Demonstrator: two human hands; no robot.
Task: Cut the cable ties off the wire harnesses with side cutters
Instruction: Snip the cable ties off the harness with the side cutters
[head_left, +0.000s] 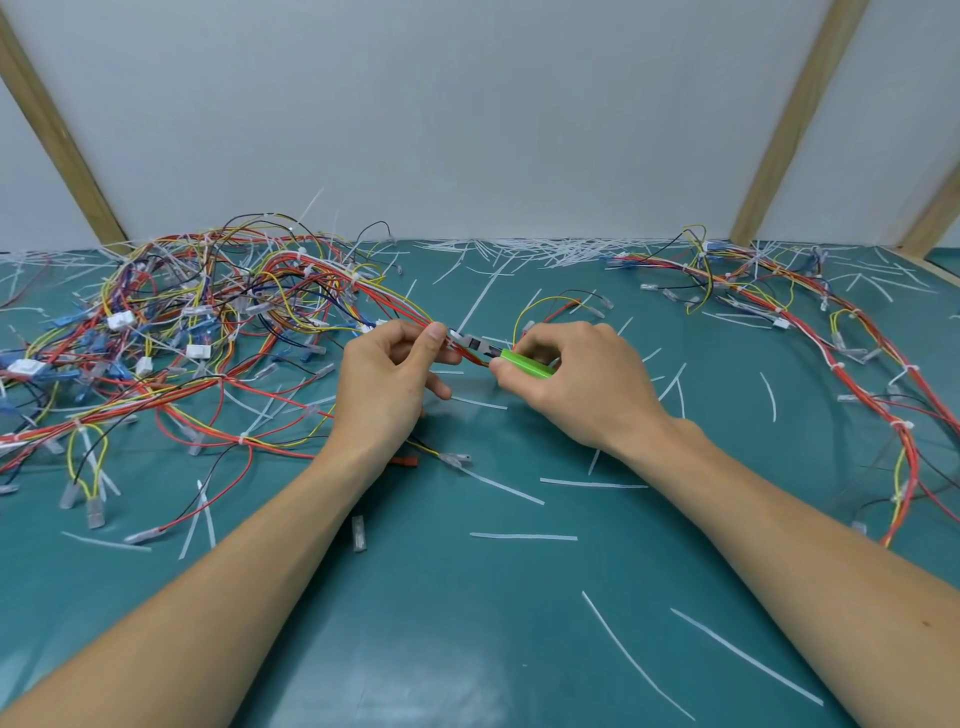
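L hand (400, 364) pinches red wire bundle (415, 312) at center; R hand (566, 374) at its 3 o'clock grips green-handled side cutters (524, 364), tip on the wires, over teal counter (467, 623).

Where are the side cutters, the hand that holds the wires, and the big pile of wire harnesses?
side cutters (525, 364): head view, on the green handle.
left hand (389, 382): head view, on the back of the hand pinching the wires.
pile of wire harnesses (208, 317): head view, on the tangle's middle.
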